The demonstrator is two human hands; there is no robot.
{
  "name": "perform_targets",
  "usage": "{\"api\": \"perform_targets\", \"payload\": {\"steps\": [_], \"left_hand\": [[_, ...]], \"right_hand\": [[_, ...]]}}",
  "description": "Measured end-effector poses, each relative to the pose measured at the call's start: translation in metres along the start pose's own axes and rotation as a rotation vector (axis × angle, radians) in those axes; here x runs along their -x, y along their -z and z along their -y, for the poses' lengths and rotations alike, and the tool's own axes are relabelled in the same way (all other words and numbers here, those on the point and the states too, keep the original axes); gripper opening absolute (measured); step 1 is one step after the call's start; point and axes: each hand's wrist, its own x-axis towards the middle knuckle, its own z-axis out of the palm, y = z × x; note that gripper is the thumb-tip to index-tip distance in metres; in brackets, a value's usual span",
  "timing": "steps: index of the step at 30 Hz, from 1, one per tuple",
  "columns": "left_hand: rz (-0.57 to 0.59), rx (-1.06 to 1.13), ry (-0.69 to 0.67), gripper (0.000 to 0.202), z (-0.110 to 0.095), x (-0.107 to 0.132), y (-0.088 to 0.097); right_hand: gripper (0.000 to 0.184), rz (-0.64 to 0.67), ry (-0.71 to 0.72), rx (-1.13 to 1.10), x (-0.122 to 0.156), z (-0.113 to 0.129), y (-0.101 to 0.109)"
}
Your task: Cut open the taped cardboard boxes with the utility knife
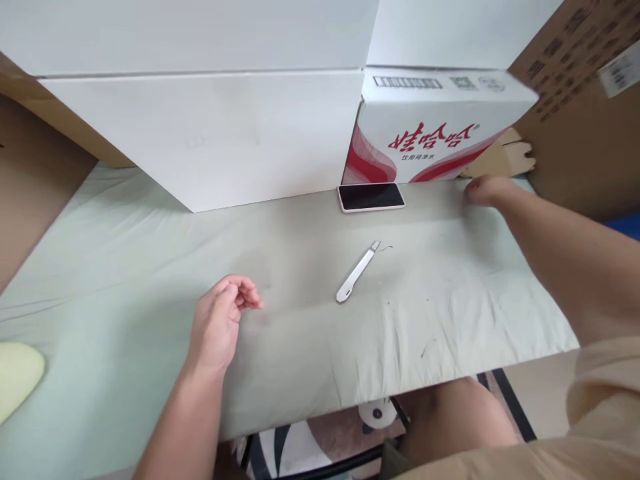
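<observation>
A white utility knife point(356, 275) lies slantwise on the light green cloth point(295, 360). My left hand point(223, 315) hovers to its left, fingers loosely curled, and I see nothing in it. At the back right, my right hand point(483, 190) reaches toward a flat tan piece with a notched edge point(500, 157). That hand's fingers are turned away and smeared, so whether they touch or hold anything is unclear. A phone point(373, 197) with a dark screen and pale pink rim rests on the cloth in front of a white and red carton point(430, 143).
Large white boxes point(240, 143) close off the back, with brown cardboard point(580, 147) at the right and more cardboard point(40, 180) at the left. A pale green rounded object point(17, 377) lies at the left edge. My leg point(460, 417) is below the front edge.
</observation>
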Motion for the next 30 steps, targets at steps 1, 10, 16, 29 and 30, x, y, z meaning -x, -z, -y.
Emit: {"api": "perform_targets", "payload": {"steps": [1, 10, 16, 29, 30], "left_hand": [[0.010, 0.014, -0.008, 0.031, -0.001, 0.001, 0.002], [0.017, 0.078, -0.118, 0.036, -0.014, 0.012, 0.043], [-0.060, -0.015, -0.188, 0.035, -0.026, 0.014, 0.074], [0.088, 0.137, -0.033, 0.021, -0.031, 0.022, 0.078], [0.071, 0.141, -0.048, 0.020, -0.033, 0.022, 0.080]], "right_hand": [[0.023, 0.094, -0.006, 0.075, 0.014, 0.007, 0.006], [0.031, 0.566, 0.610, 0.365, 0.189, 0.174, 0.024], [0.022, 0.344, 1.139, 0.301, 0.302, 0.331, -0.017], [0.039, -0.078, 0.940, -0.063, 0.270, 0.595, -0.069], [0.036, -0.100, 0.958, -0.064, 0.269, 0.593, -0.074]]}}
